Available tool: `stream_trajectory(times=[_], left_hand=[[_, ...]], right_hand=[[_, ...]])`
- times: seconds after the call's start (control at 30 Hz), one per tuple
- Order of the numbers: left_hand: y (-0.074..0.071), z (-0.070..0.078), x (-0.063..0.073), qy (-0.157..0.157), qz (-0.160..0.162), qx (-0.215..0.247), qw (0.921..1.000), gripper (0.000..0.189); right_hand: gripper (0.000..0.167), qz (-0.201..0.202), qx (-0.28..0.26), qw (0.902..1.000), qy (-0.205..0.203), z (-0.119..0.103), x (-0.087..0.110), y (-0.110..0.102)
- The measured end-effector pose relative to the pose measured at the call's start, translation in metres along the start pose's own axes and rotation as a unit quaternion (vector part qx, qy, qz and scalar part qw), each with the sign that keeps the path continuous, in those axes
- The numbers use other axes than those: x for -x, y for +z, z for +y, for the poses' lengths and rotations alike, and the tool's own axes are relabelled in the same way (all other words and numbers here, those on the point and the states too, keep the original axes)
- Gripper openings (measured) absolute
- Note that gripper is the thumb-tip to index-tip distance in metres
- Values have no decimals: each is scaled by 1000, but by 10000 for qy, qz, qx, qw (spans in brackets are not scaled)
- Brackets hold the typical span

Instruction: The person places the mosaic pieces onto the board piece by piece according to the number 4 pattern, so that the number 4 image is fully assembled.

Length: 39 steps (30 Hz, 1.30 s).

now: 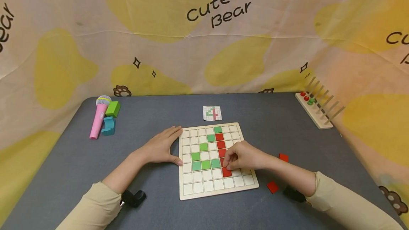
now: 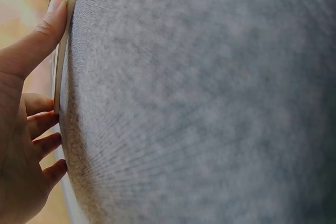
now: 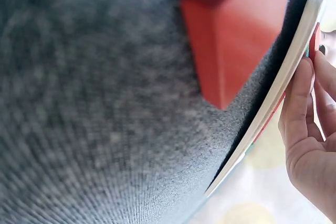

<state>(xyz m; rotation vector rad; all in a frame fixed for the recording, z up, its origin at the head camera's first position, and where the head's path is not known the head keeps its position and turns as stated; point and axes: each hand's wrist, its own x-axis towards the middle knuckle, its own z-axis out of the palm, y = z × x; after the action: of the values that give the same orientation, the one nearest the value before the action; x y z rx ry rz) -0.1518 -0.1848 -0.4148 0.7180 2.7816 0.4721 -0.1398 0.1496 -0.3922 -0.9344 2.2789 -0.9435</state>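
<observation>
A square wooden grid board [image 1: 186, 197] lies on the table, some cells filled with green tiles [image 1: 206, 165] and a column of red tiles [image 1: 221, 144]. My left hand [image 1: 161, 146] rests at the board's left edge, fingers spread and fairly straight, thumb touching the rim. In the left wrist view the thumb [image 2: 44, 32] lies along that edge. Over the lower part of the red column, my right hand [image 1: 244, 156] pinches a red tile [image 1: 227, 172] between thumb and fingers, low at the board. The right wrist view shows this red tile [image 3: 315, 40] at the fingertips.
Loose red tiles [image 1: 273, 187] lie right of the board, one beside my right forearm. Behind the board is a small pattern card [image 1: 212, 113]. A pink toy microphone [image 1: 99, 118], green block [image 1: 113, 109] and blue block [image 1: 109, 126] sit left; a pegged wooden stand [image 1: 314, 113] stands right.
</observation>
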Motion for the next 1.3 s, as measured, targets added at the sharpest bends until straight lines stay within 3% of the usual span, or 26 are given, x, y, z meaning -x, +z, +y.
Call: stream_trajectory(times=[0.5,0.9,1.3], left_hand=[[0,0,1,-53,-38,-31,10000,122],[1,-2,0,-22,-19,-29,10000,123],[1,-2,0,-47,-23,-10,10000,123]], right_hand=[[8,45,111,9999,-115,2,-1,1],[6,230,103,9997,31,14,18,-20],[18,-342,-88,9993,98,43,49,-46]])
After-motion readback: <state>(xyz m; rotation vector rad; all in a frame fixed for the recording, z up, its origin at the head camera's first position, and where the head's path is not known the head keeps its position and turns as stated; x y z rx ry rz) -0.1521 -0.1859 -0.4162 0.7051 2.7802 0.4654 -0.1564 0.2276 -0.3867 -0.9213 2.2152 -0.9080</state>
